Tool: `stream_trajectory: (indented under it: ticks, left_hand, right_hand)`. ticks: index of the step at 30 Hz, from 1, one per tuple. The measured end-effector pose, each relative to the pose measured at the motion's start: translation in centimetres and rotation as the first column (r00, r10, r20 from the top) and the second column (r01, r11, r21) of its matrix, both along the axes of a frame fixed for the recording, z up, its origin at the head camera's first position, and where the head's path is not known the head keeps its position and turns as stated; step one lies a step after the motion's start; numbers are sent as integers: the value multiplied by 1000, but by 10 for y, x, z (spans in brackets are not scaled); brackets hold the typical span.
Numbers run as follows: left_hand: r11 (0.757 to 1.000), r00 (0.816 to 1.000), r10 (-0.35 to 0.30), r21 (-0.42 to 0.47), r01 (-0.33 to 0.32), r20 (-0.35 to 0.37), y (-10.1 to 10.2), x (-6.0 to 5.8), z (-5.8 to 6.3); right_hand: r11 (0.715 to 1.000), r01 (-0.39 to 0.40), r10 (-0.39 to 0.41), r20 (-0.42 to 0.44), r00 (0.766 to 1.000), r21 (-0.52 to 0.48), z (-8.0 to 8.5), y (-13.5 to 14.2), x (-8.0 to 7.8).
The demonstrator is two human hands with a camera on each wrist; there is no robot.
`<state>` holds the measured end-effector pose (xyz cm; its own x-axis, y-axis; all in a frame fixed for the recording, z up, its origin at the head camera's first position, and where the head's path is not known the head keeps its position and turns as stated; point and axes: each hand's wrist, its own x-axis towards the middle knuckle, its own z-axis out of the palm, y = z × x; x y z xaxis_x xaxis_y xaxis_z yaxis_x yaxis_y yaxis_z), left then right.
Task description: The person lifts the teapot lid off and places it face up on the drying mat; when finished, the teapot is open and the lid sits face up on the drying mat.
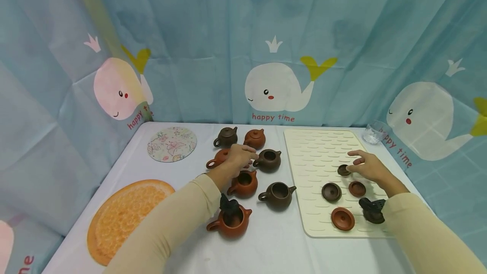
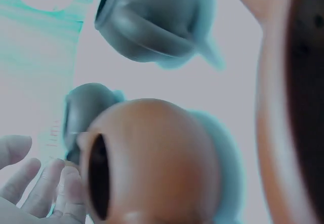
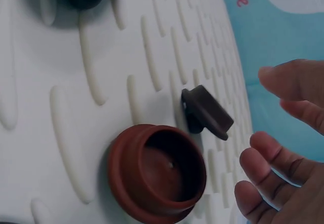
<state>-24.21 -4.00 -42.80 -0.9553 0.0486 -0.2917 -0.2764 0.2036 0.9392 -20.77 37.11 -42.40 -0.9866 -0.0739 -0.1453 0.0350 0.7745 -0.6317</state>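
Observation:
My left hand (image 1: 239, 157) hovers among the teapots with relaxed fingers, between a red-brown teapot (image 1: 218, 158) partly hidden by it and a lidless dark teapot (image 1: 269, 160). In the left wrist view its fingers (image 2: 43, 186) are loosely spread beside a lidless red-brown teapot (image 2: 157, 158). Over the cream mat (image 1: 304, 151), my right hand (image 1: 367, 167) reaches beside a small dark lid (image 1: 343, 170). The right wrist view shows the fingers (image 3: 273, 155) apart from that upturned dark lid (image 3: 207, 113), with a red-brown lid (image 3: 157, 173) nearer the camera.
Two lidded teapots, one dark (image 1: 227, 138), one red-brown (image 1: 254, 139), stand at the back. Other lidless teapots (image 1: 279, 196) stand nearer. More lids (image 1: 343, 219) lie on the mat. A clear glass (image 1: 374, 133), floral round mat (image 1: 172, 144) and orange round mat (image 1: 125, 215) are around.

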Motion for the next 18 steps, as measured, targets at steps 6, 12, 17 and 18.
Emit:
stream_trajectory:
  ticks: [6,12,17,18]
  left_hand:
    - [996,1000,1,85,1,-24,-8,1,17]
    - [993,999,8,120,-4,-33,-21,4,31]
    - [990,998,31,141,-23,-52,-34,10,42]
    - [989,998,37,145,-28,-55,-36,11,45]
  right_hand:
    - [1000,-4,3,-37,999,-18,12,-3,4]
    - [999,-15,13,-67,998,-29,21,-4,8]
    - [998,-22,16,-102,995,-51,28,-7,13]
    - [998,-24,18,-110,994,-57,30,-8,14]
